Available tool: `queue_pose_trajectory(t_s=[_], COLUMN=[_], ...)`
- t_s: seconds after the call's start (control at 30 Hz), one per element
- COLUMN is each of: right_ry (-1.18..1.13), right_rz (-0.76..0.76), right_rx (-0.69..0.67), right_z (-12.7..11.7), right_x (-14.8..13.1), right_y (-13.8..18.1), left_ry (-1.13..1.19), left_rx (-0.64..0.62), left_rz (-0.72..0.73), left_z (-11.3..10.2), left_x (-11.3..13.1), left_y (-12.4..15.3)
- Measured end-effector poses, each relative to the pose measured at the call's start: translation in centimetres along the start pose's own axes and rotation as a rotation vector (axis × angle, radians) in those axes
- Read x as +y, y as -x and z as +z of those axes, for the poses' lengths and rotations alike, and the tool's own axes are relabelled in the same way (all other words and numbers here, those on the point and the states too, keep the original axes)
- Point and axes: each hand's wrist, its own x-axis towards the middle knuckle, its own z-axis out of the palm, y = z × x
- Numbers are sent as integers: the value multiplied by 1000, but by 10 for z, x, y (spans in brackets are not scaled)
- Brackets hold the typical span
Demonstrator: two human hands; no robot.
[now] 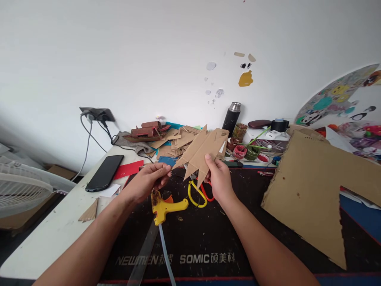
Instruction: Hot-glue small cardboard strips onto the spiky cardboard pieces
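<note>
Several pointed cardboard pieces (205,153) are fanned out above the dark mat. My right hand (218,176) grips them at their right side, thumb on top. With its fingers pinched, my left hand (154,176) holds the tip of the leftmost piece. Below the hands lies a yellow hot glue gun (169,207), a clear glue stick trailing from it toward me. Scissors with yellow and red handles (198,196) rest just under the cardboard, their blades mostly hidden.
A large cardboard sheet (306,190) covers the right side. Behind are cardboard scraps (184,137), a brown model boat (147,133), a black thermos (231,119) and paint jars (239,151). A phone (104,172) and a fan (25,188) are at left. A ruler (144,250) lies in front.
</note>
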Motion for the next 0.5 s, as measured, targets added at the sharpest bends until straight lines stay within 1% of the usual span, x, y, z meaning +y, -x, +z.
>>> queue_pose_trajectory(t_s=[0.07, 0.13, 0.2, 0.27, 0.33, 0.4, 0.5], right_ry=[-32, -75, -110, -135, -158, -175, -186], right_rz=[31, 74, 125, 179, 219, 250, 291], right_rx=[18, 23, 4, -38, -92, -142, -194], right_z=[0, 0, -1, -1, -1, 0, 1], right_x=[-1, -2, -3, -3, -2, -1, 1], right_y=[-1, -3, -4, -4, -3, -1, 2], left_ry=[17, 32, 14, -68, -192, -316, -501], left_rx=[8, 41, 96, 164, 216, 239, 201], left_rz=[13, 50, 113, 195, 299, 433, 649], left_z=[0, 0, 1, 3, 6, 8, 10], left_x=[1, 0, 0, 1, 2, 3, 2], left_y=[-1, -1, 0, 2, 5, 8, 11])
